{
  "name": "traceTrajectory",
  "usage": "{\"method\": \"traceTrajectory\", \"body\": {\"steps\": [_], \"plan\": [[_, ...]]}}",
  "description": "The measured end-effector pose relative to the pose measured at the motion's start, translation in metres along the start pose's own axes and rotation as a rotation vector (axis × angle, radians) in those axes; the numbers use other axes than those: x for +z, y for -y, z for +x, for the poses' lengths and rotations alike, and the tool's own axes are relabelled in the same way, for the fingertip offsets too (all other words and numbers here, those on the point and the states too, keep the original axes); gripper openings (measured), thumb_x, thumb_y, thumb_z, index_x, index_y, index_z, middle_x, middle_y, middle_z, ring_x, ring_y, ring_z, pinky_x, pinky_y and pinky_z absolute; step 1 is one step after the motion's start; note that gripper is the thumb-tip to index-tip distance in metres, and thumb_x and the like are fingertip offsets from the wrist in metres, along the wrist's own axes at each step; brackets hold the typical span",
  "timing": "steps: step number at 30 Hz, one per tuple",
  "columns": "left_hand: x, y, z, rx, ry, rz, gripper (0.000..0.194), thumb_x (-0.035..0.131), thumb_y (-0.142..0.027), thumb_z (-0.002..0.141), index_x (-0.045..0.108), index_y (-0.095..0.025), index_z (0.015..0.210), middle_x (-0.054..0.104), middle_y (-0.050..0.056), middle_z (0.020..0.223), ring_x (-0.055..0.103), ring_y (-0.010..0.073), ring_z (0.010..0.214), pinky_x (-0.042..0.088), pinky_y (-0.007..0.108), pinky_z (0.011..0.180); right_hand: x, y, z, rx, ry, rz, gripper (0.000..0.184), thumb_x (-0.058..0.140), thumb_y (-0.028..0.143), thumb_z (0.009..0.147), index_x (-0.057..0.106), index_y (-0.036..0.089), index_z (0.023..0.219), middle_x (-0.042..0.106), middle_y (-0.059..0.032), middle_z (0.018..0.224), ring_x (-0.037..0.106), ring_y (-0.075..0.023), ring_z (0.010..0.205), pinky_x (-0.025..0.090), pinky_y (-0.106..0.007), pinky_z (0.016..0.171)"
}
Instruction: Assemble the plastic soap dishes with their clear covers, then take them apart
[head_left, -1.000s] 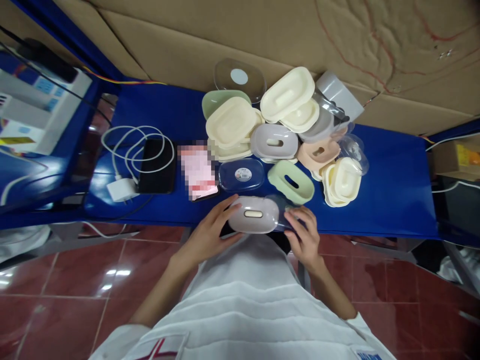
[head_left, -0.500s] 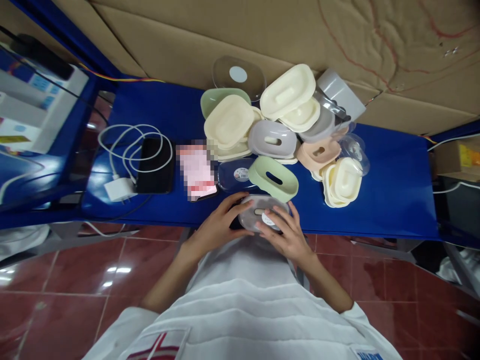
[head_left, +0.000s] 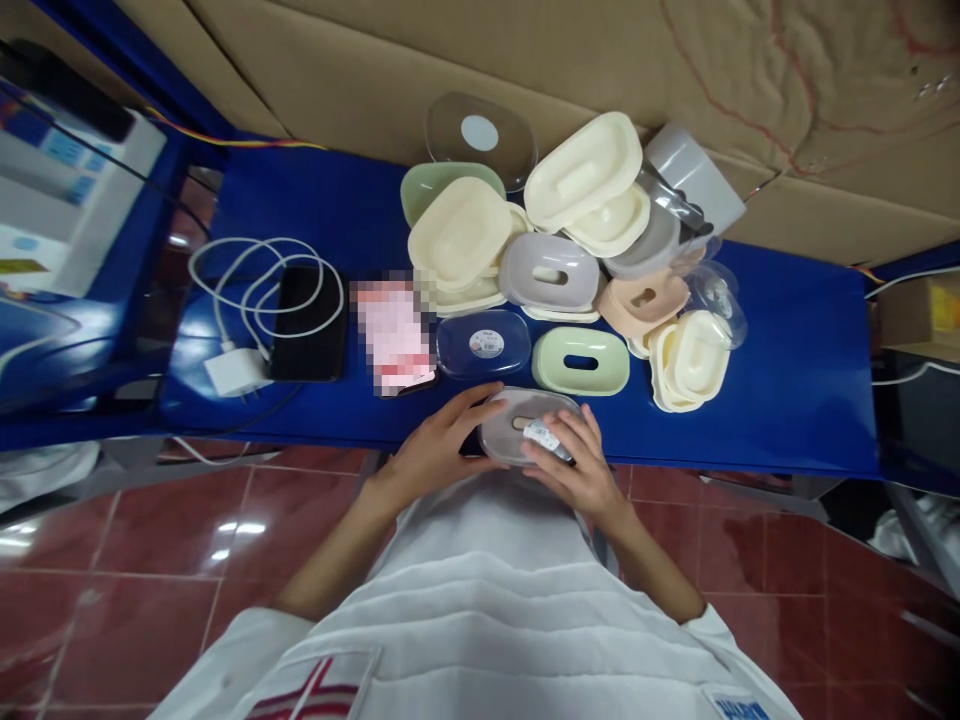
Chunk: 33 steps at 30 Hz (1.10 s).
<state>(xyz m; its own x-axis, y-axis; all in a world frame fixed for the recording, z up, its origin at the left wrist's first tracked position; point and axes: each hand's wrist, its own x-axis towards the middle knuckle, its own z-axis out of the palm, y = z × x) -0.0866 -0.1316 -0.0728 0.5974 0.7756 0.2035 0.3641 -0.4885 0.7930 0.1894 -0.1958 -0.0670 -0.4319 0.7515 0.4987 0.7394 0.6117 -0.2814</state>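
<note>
At the front edge of the blue table lies a greyish soap dish (head_left: 501, 432) under a clear lid, with a slot visible through it. My left hand (head_left: 439, 437) grips its left end, thumb at the near side and fingers at the far side. Curled over the right end is my right hand (head_left: 576, 465), its fingertips on the lid by a round white label (head_left: 540, 436). Just beyond my right hand sits a light green dish (head_left: 619, 372) with a dark slot. A clear lid with a label (head_left: 450, 345) rests to its left.
Behind are cream dishes (head_left: 457, 232), a lilac dish (head_left: 517, 268), a peach dish (head_left: 619, 308) and a grey box (head_left: 694, 180). On the left lie a pixelated phone (head_left: 390, 335), a black phone (head_left: 307, 350) and a white charger (head_left: 234, 372) with its coiled cable.
The green dish was tilted close above the grey one; it now lies level, farther right. My right fingers have curled and shifted slightly right on the lid. My left hand keeps its grip.
</note>
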Motion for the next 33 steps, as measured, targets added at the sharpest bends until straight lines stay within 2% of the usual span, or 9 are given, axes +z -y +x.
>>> {"method": "traceTrajectory", "body": {"steps": [5, 10, 14, 18, 23, 26, 29, 31, 33], "plan": [[-0.002, -0.002, 0.002, -0.007, 0.019, 0.03, 0.086, 0.091, -0.041, 0.093, 0.045, -0.033, 0.165, 0.055, 0.014, 0.166, 0.06, 0.0324, 0.15, 0.057, 0.053, 0.123, -0.001, 0.001, -0.006, 0.026, -0.004, -0.017, 0.038, 0.083, 0.034, 0.099, 0.076, 0.033, 0.136, 0.072, -0.007, 0.147, 0.061, -0.026, 0.147, 0.044, -0.056, 0.132], [-0.001, 0.0, 0.001, 0.033, -0.013, 0.012, 0.09, 0.093, -0.038, 0.09, 0.044, -0.031, 0.165, 0.056, 0.016, 0.165, 0.061, 0.0315, 0.15, 0.057, 0.052, 0.122, -0.006, 0.0, -0.003, -0.027, 0.091, -0.075, 0.044, 0.084, 0.035, 0.098, 0.074, 0.038, 0.141, 0.072, -0.0036, 0.148, 0.061, -0.0248, 0.147, 0.039, -0.056, 0.135], [-0.001, -0.001, 0.001, 0.031, -0.018, 0.019, 0.095, 0.097, -0.036, 0.086, 0.044, -0.031, 0.164, 0.055, 0.016, 0.164, 0.06, 0.0318, 0.15, 0.057, 0.052, 0.122, -0.004, 0.002, -0.005, -0.01, 0.071, -0.061, 0.045, 0.085, 0.033, 0.097, 0.074, 0.038, 0.141, 0.067, -0.0047, 0.153, 0.053, -0.0255, 0.153, 0.037, -0.054, 0.136], [-0.001, -0.003, 0.001, 0.012, -0.014, 0.009, 0.087, 0.093, -0.033, 0.09, 0.045, -0.031, 0.163, 0.055, 0.015, 0.165, 0.06, 0.0308, 0.15, 0.057, 0.051, 0.122, 0.004, 0.002, -0.013, 0.073, 0.048, -0.08, 0.055, 0.087, 0.028, 0.095, 0.071, 0.048, 0.143, 0.055, -0.0023, 0.165, 0.038, -0.0323, 0.164, 0.033, -0.065, 0.136], [-0.005, -0.005, 0.001, 0.075, -0.067, -0.005, 0.082, 0.09, -0.038, 0.093, 0.047, -0.029, 0.163, 0.059, 0.017, 0.161, 0.064, 0.0309, 0.146, 0.059, 0.051, 0.119, 0.003, -0.002, -0.017, 0.064, 0.085, 0.014, 0.064, 0.086, 0.018, 0.092, 0.068, 0.041, 0.149, 0.033, -0.0052, 0.179, 0.033, -0.0382, 0.167, 0.048, -0.061, 0.128], [-0.005, -0.012, 0.006, 0.144, -0.078, -0.014, 0.087, 0.089, -0.041, 0.094, 0.044, -0.03, 0.167, 0.059, 0.019, 0.16, 0.064, 0.0317, 0.146, 0.06, 0.051, 0.119, -0.007, -0.003, -0.015, 0.017, 0.026, 0.054, 0.056, 0.087, 0.022, 0.092, 0.07, 0.032, 0.146, 0.034, -0.0086, 0.179, 0.035, -0.04, 0.166, 0.051, -0.059, 0.127], [0.002, -0.025, 0.018, 0.25, -0.158, -0.107, 0.096, 0.084, -0.044, 0.098, 0.028, -0.035, 0.175, 0.055, 0.018, 0.166, 0.06, 0.0319, 0.151, 0.059, 0.052, 0.119, -0.028, -0.013, -0.018, 0.019, -0.067, 0.006, 0.056, 0.082, 0.029, 0.096, 0.066, 0.033, 0.149, 0.043, -0.0085, 0.174, 0.04, -0.0399, 0.163, 0.053, -0.062, 0.124], [0.01, -0.035, 0.03, 0.293, -0.216, -0.149, 0.096, 0.078, -0.044, 0.103, 0.018, -0.036, 0.178, 0.05, 0.018, 0.171, 0.055, 0.0311, 0.155, 0.058, 0.052, 0.12, -0.05, -0.034, -0.025, 0.074, -0.18, -0.142, 0.066, 0.083, 0.037, 0.096, 0.059, 0.037, 0.157, 0.048, -0.0089, 0.171, 0.046, -0.0409, 0.159, 0.051, -0.068, 0.122], [0.018, -0.043, 0.043, 0.293, -0.2, -0.057, 0.09, 0.073, -0.037, 0.107, 0.019, -0.033, 0.178, 0.049, 0.018, 0.171, 0.05, 0.0312, 0.159, 0.054, 0.053, 0.124, -0.076, -0.067, -0.038, 0.182, -0.328, -0.363, 0.082, 0.088, 0.047, 0.091, 0.051, 0.034, 0.163, 0.05, -0.0138, 0.167, 0.051, -0.0438, 0.154, 0.047, -0.073, 0.121]]}}
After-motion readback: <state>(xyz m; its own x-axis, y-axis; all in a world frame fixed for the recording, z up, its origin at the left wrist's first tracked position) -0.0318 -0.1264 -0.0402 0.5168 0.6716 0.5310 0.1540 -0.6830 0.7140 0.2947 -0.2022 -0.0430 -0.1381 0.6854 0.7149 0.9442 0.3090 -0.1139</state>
